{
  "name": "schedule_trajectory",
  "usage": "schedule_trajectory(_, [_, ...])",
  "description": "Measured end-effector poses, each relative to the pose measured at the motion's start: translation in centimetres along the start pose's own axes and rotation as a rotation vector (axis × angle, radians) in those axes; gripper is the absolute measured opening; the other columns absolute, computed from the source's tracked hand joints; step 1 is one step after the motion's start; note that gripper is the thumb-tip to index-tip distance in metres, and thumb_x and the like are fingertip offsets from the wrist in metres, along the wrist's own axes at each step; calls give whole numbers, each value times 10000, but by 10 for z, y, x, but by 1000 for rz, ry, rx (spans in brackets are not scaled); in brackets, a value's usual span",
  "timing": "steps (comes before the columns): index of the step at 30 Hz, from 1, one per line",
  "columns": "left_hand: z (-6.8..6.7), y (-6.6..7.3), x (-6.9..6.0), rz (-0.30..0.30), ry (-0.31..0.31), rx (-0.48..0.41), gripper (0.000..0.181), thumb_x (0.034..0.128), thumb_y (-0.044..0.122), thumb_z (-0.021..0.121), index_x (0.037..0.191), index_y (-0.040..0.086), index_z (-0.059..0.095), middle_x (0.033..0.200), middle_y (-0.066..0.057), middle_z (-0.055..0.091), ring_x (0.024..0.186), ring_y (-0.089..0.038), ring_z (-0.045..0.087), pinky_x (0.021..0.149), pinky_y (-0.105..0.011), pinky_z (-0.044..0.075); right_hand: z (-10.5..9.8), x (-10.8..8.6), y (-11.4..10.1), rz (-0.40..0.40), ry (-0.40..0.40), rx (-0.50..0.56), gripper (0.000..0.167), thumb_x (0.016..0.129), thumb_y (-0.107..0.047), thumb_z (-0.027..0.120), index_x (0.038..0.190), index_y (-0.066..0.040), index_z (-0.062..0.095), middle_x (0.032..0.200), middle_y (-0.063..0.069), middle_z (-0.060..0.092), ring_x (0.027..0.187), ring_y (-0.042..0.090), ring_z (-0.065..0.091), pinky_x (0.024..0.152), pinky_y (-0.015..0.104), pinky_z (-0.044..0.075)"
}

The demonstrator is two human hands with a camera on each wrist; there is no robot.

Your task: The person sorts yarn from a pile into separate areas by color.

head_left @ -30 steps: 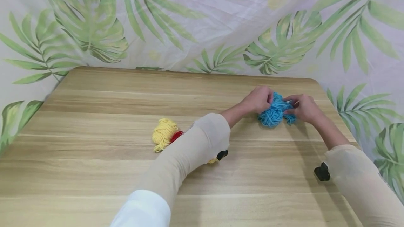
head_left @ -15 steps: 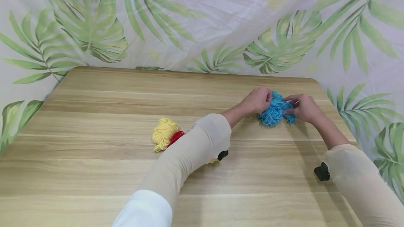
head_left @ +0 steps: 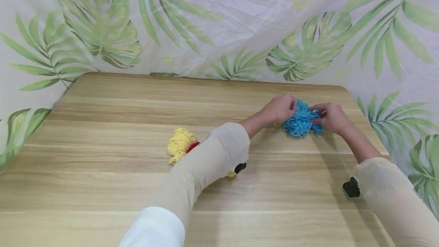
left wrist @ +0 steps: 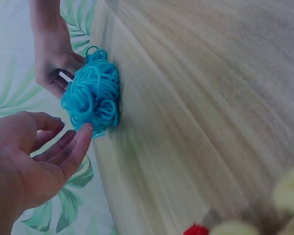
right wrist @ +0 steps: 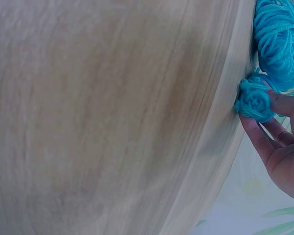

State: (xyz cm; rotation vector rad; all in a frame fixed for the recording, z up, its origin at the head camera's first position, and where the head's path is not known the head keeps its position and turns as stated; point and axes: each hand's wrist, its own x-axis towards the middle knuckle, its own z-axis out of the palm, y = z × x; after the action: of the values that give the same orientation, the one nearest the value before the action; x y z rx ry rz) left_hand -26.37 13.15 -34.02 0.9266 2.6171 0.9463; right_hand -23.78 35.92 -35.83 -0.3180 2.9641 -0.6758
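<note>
A blue yarn bundle lies near the table's back right, with a large rounded part and a smaller clump on its right. At its left side is my left hand; in the left wrist view that hand has loosely bent fingers, one fingertip touching the yarn, the thumb apart from them. My right hand pinches the smaller clump. The right wrist view shows this clump between the thumb and fingers of the right hand, beside the larger blue part.
Yellow yarn and red yarn lie left of centre on the wooden table, the red partly behind my left forearm. More yellow yarn shows under that sleeve. A leaf-print cloth hangs behind the table.
Both hands stay at the blue yarn, whose loops have shifted slightly. The left sleeve moved a little, and less red yarn shows than half a second ago.
</note>
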Motion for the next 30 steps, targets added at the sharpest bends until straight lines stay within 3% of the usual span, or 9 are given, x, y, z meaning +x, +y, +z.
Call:
schedule_trajectory(5, [-10, 1, -6, -20, -7, 1, 176, 1022, 55, 583, 860, 95, 638, 845, 3, 611, 753, -101, 561, 699, -192, 464, -1, 0, 0, -5, -3, 10, 404, 892, -7, 776, 1260, 112, 659, 1127, 389, 656, 1011, 544, 663, 889, 632, 545])
schedule_trajectory(13, [-26, 2, -19, 2, -19, 28, 114, 1025, 85, 598, 951, 78, 684, 944, -21, 664, 745, -110, 570, 672, -205, 473, -1, 0, 2, -16, -4, 4, 405, 892, -14, 783, 1254, 117, 658, 1110, 382, 657, 996, 535, 660, 886, 634, 542])
schedule_trajectory(22, [-45, -4, -39, 94, -45, 53, 116, 1029, 100, 613, 994, 41, 707, 982, -57, 672, 872, -144, 601, 763, -217, 498, -2, 1, 0, -11, -17, -3, 411, 896, 4, 768, 1271, 121, 646, 1113, 385, 647, 1029, 550, 647, 887, 634, 540])
schedule_trajectory(30, [-64, -19, -63, 149, -62, 87, 108, 1017, 96, 633, 981, 21, 702, 911, -60, 646, 857, -160, 572, 775, -245, 481, 0, 0, -1, 3, -24, -10, 408, 906, 6, 755, 1281, 117, 642, 1132, 388, 642, 1045, 551, 637, 894, 643, 532])
